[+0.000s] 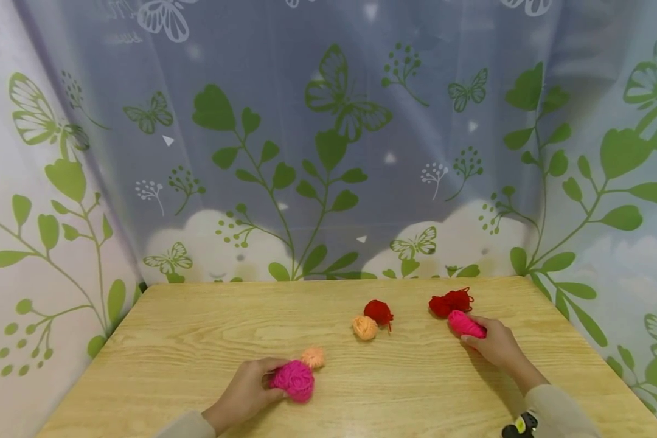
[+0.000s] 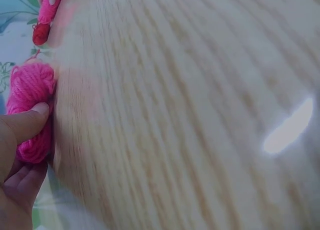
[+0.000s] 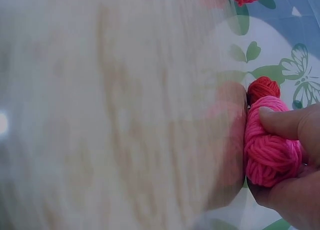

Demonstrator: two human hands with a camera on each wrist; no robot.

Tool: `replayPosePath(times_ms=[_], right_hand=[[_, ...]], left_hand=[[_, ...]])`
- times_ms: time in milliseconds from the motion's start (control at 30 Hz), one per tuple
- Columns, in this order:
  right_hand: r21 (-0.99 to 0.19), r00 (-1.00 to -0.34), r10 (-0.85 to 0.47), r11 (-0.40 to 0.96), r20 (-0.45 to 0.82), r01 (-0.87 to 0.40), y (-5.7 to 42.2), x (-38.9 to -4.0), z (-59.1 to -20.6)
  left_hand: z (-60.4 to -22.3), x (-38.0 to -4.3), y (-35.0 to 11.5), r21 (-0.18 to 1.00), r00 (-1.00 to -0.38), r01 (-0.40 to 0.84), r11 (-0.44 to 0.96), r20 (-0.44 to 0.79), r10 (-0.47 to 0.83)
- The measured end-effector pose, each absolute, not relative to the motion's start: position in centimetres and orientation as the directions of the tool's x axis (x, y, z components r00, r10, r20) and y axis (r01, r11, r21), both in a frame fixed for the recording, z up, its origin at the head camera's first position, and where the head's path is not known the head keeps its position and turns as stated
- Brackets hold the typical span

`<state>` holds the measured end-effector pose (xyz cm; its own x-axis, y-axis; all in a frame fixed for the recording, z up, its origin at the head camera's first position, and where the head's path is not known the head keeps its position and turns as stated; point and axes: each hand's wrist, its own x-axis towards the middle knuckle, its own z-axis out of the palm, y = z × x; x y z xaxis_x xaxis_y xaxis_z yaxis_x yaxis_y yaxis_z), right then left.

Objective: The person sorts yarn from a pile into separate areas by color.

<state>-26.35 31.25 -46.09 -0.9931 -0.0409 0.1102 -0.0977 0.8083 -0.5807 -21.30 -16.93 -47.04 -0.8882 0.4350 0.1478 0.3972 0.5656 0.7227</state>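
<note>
Slanting up and rightward from the bottom edge, left of centre, the left forearm in its pale sleeve [image 1: 188,426] ends in the left hand [image 1: 246,389], which lies side-on. Its fingers are parted only as wide as the magenta yarn ball [image 1: 294,382] they grip — in the left wrist view the thumb presses the near side while the other fingers curl underneath. That ball sits at lower centre-left, with a small peach yarn ball [image 1: 314,357] just beyond it.

At lower right, a dark device [image 1: 520,424] shows beside the other cuff. From there the right forearm slants up and leftward to the right hand [image 1: 495,344], whose thumb and fingers close around the pink yarn ball [image 1: 464,323] at right of centre; in the right wrist view the thumb lies along its top.

Farther up the wood-grain surface [image 1: 224,316], a second peach ball [image 1: 364,328] lies just in front of a red ball [image 1: 378,311], near the middle. Red yarn [image 1: 451,303] lies just past the pink ball — whether they touch, I cannot tell. Behind everything hangs a leaf-and-butterfly curtain [image 1: 328,194].
</note>
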Motion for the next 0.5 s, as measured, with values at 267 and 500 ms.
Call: replayPosePath(times_ms=[267, 500], right_hand=[[-0.587, -0.994, -0.032, 0.805, 0.105, -0.088, 31.04, -26.29, -45.87], [-0.59, -0.994, -0.029, 0.803, 0.104, -0.085, 30.97, -26.2, -45.77]], left_hand=[[-47.16, -21.39, -17.07, 0.736, -0.888, 0.391, 0.553, 0.144, 0.437], [-47.21, -21.44, -17.07, 0.738, -0.887, 0.394, 0.548, 0.149, 0.438]])
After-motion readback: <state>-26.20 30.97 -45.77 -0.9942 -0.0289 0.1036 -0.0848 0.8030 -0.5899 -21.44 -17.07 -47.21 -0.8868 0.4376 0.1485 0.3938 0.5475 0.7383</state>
